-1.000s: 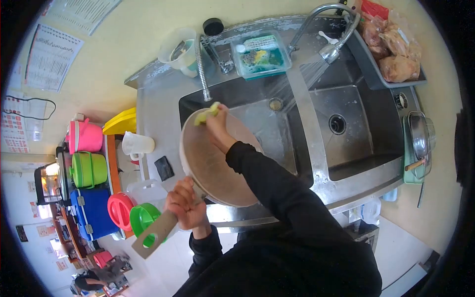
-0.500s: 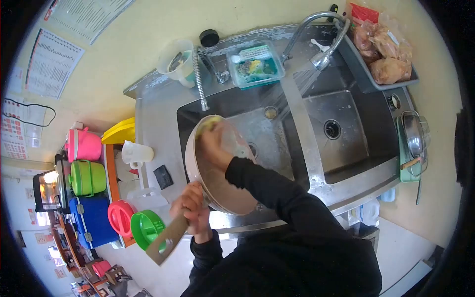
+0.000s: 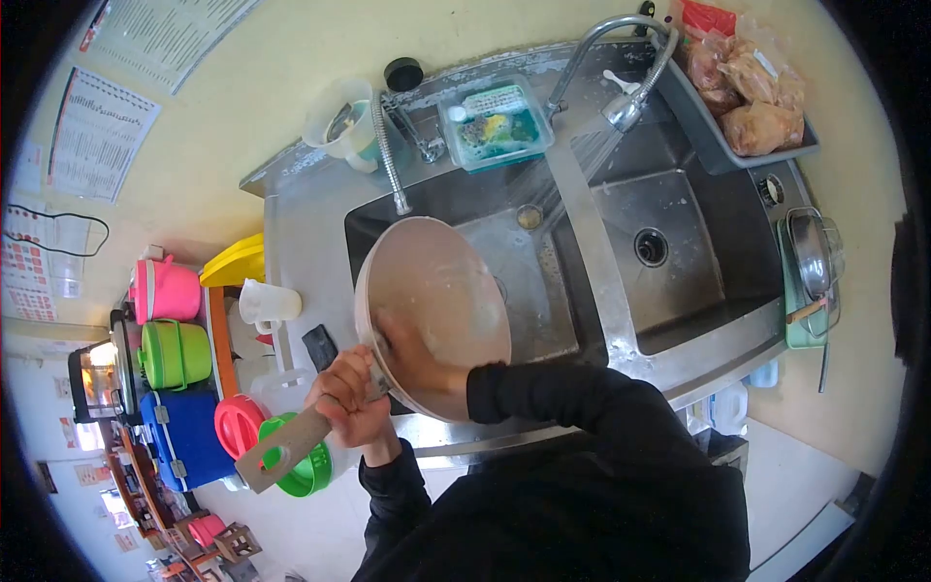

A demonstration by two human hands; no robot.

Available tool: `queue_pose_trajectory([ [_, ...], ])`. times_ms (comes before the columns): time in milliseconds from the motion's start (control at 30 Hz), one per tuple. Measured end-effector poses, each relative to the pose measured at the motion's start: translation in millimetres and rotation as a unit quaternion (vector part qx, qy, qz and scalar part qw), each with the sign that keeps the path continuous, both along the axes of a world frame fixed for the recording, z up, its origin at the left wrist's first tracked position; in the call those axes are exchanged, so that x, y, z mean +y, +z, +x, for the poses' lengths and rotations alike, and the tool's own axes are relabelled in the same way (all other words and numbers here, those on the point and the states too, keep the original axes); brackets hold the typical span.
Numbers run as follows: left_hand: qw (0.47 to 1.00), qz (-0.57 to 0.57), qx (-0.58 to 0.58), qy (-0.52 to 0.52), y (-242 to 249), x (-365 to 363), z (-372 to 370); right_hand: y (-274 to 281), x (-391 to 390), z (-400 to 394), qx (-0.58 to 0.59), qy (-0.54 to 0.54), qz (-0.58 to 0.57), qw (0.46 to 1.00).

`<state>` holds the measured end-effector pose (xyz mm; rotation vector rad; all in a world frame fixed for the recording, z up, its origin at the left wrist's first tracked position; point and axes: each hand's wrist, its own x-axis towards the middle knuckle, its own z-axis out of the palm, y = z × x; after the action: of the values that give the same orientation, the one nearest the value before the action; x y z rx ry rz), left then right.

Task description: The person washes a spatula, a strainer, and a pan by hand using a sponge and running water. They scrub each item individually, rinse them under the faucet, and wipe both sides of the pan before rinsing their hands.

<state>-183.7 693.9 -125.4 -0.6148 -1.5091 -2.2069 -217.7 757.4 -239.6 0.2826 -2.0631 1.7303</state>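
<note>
I hold a round beige pan (image 3: pixel 441 276) tilted over the left basin (image 3: pixel 529 281) of a steel double sink. My left hand (image 3: pixel 351 400) grips the pan's flat wooden handle (image 3: pixel 281 451) near where it joins the bowl. My right hand (image 3: pixel 417 354) presses against the inside of the pan, low down near the handle. The yellow-green sponge it held in the earlier frames is hidden under the fingers. Suds smear the pan's inner surface. The faucet (image 3: pixel 621 109) sprays water down onto the sink divider, clear of the pan.
A green tray of sponges (image 3: pixel 495 126) and a plastic jug (image 3: pixel 339 116) stand behind the sink. Bagged raw meat (image 3: pixel 752 102) lies in a grey tray at the back right. A glass lid (image 3: pixel 815 257) rests at the right. Coloured containers (image 3: pixel 173 354) and a white cup (image 3: pixel 267 303) crowd the left.
My right hand slid with the sponge from the pan's far rim down to the part near the handle. The pan tilted, showing more of its inside.
</note>
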Motion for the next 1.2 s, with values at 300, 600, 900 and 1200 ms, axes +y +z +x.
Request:
queue_pose_trajectory([
  [300, 0.999, -0.005, 0.046, 0.005, -13, -4, -7, -111, -14, 42, -0.171, 0.051, 0.039, 0.983],
  [600, 0.997, 0.051, -0.015, 0.052, -25, -3, -13, -18, 14, 45, -0.244, 0.317, -0.293, 0.868],
  [900, 0.991, -0.112, 0.007, 0.069, -1, -4, 3, -79, 58, -81, 0.109, -0.014, 0.331, 0.937],
  [1200, 0.996, 0.028, -0.037, 0.075, -9, -18, -17, -90, 64, -55, 0.013, 0.047, 0.353, 0.934],
])
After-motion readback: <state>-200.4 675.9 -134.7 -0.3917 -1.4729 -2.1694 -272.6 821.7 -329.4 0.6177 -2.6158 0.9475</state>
